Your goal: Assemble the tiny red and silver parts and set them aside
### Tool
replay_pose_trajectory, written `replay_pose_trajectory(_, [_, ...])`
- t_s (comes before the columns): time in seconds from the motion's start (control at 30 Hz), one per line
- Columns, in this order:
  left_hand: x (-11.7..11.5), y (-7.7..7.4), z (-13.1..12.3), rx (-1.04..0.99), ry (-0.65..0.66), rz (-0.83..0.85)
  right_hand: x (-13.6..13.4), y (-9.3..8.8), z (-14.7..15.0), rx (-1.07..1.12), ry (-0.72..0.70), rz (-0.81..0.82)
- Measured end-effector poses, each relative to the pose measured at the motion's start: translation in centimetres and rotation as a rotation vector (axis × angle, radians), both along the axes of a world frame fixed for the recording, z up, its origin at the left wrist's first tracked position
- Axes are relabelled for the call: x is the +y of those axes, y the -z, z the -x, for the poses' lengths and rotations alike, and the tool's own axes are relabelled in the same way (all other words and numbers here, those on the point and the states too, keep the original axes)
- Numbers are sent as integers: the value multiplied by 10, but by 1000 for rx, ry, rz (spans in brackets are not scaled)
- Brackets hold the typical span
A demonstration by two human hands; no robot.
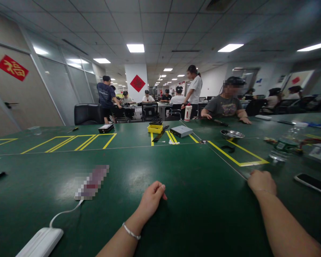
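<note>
My left hand rests on the green tabletop with its fingers curled in and the thumb lying over them. Nothing shows in it. A silver bracelet circles that wrist. Farther right, my right hand lies closed on the table beside a seam, its fingertips turned under and nothing seen in it. The nearest thing to my left hand is a blurred-out phone, joined by a white cable to a white power bank. Right of my right hand lies a dark phone.
A plastic bottle, a metal bowl, a yellow tray and a grey box stand farther back. Yellow tape marks rectangles on the table. Across it, a person sits with both hands on the surface.
</note>
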State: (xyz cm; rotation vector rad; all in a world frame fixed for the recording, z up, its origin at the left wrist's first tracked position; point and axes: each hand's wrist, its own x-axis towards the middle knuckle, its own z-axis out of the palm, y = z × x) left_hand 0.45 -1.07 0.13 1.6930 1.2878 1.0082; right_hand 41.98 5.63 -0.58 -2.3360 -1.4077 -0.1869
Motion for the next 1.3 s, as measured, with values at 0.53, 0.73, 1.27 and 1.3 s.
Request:
replay_pose_trajectory(0.53, [0,-2,-1,1,-29,32,13,-28,99,357,-392,-118])
replay_pose_trajectory(0.73, [6,4,-3,-179,-7,56,-8,-26,206,1422,-667,-107])
replay_pose_trajectory(1.27, [7,4,-1,-195,-50,8,-40,-1,261,1789,-922,239])
replay_pose_trajectory(1.3, [6,4,-1,-194,-48,12,-41,-1,261,1791,-935,248])
